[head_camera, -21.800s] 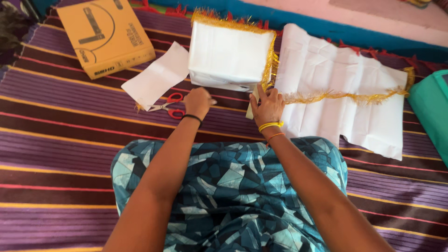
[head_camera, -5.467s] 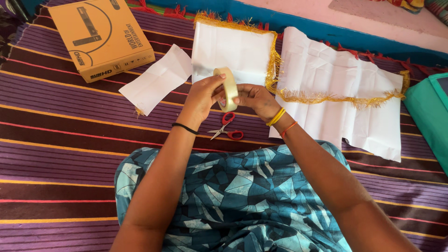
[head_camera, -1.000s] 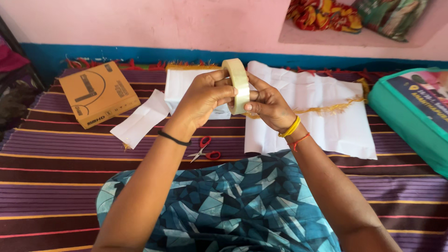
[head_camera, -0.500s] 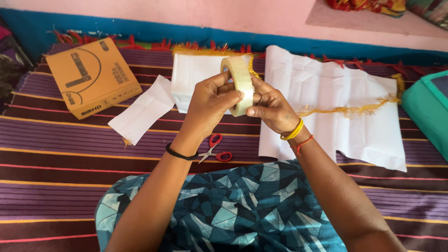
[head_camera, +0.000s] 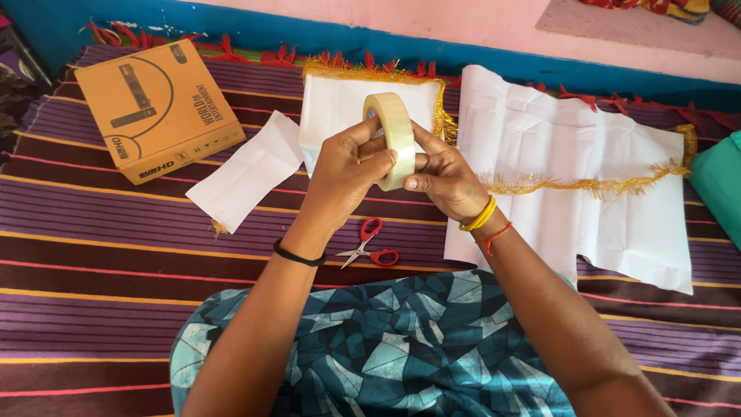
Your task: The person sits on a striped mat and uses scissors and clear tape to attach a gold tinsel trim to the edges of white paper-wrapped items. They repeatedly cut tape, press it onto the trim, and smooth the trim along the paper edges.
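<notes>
A roll of pale clear tape (head_camera: 394, 131) is held upright in front of me by both hands. My left hand (head_camera: 347, 166) grips its near side with the thumb pressed on the outer band. My right hand (head_camera: 440, 174) holds the other side, fingers behind the roll. Below the hands, small red-handled scissors (head_camera: 370, 245) lie on the striped mat. Behind the roll lies a white folded paper edged with gold tinsel (head_camera: 340, 100). A large creased white sheet (head_camera: 587, 170) with a gold tinsel strip (head_camera: 587, 185) across it lies to the right.
An orange cardboard box (head_camera: 158, 108) sits at the back left. A loose white paper piece (head_camera: 247, 174) lies beside it. A teal object (head_camera: 718, 185) is at the right edge. My lap in blue patterned cloth (head_camera: 386, 347) fills the foreground; a blue and pink wall runs behind.
The view has tilted down and closer. The tape roll stays in both hands, held a little lower over the mat; the fingers have shifted slightly on its rim.
</notes>
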